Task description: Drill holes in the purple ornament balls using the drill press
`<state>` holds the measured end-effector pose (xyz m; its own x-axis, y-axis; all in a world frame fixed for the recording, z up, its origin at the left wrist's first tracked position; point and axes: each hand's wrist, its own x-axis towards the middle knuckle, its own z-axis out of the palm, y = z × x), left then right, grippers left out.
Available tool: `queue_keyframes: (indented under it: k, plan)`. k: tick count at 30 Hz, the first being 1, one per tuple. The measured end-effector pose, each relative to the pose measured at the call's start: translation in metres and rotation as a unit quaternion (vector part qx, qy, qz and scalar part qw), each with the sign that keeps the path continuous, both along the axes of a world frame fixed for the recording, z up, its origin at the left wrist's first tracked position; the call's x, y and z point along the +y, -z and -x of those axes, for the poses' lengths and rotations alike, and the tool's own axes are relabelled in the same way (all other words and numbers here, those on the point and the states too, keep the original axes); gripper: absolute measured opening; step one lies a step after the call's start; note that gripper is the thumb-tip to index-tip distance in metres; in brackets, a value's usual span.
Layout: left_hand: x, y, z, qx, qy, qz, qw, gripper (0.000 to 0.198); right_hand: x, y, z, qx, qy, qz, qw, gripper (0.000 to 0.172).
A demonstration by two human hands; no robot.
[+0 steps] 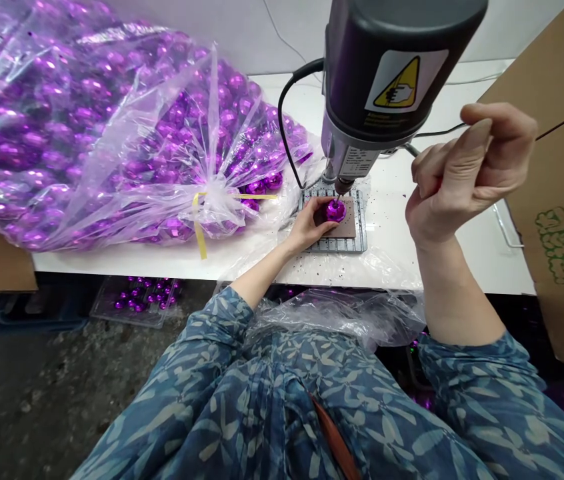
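Observation:
A shiny purple faceted ball point(336, 211) sits on a flat brown board point(346, 229) upon the grey slotted base point(361, 241) of a bench drill press point(377, 73). My left hand point(309, 225) grips the ball from its left side, thumb and fingers curved round it. Right above, the drill bit point(338, 198) meets the ball's top; whether it has entered cannot be told. To the right of the machine, my right hand point(467, 175) is closed round the end of the press's feed lever point(411, 151), most of which the fingers hide.
A large clear plastic bag point(217, 200) full of purple balls lies on the white table point(162, 265) at left, its neck tied with yellow strip. A clear tray point(155, 319) of balls is below. Cardboard box point(562, 200) stands at right. Dark shavings and plastic sheeting surround the base.

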<state>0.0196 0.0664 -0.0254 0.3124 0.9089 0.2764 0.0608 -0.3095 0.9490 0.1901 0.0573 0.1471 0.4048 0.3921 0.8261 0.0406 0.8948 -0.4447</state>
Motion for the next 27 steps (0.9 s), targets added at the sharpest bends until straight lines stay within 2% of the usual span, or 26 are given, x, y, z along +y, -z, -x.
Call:
queue_keyframes:
  k: [6,16,20,23,27]
  plan:
    - [0.001,0.003,-0.001,-0.01,-0.003,-0.003,1.0,0.059,0.003,0.014,-0.002,-0.014,0.014,-0.032,0.999,0.026]
    - [-0.001,-0.001,0.001,-0.005,0.004,-0.006,1.0,0.061,0.008,0.028,-0.006,-0.029,0.044,-0.062,0.997,0.019]
    - [-0.002,0.001,0.0,-0.003,-0.002,-0.002,1.0,0.062,0.006,0.033,-0.006,-0.028,0.058,-0.059,0.996,0.025]
    - [-0.001,0.003,-0.002,-0.012,-0.001,0.001,1.0,0.061,0.004,0.023,-0.003,-0.018,0.055,-0.033,0.998,0.027]
    - [-0.001,0.003,-0.002,-0.023,-0.001,0.002,1.0,0.06,0.005,-0.013,0.001,-0.01,0.035,-0.002,0.999,0.023]
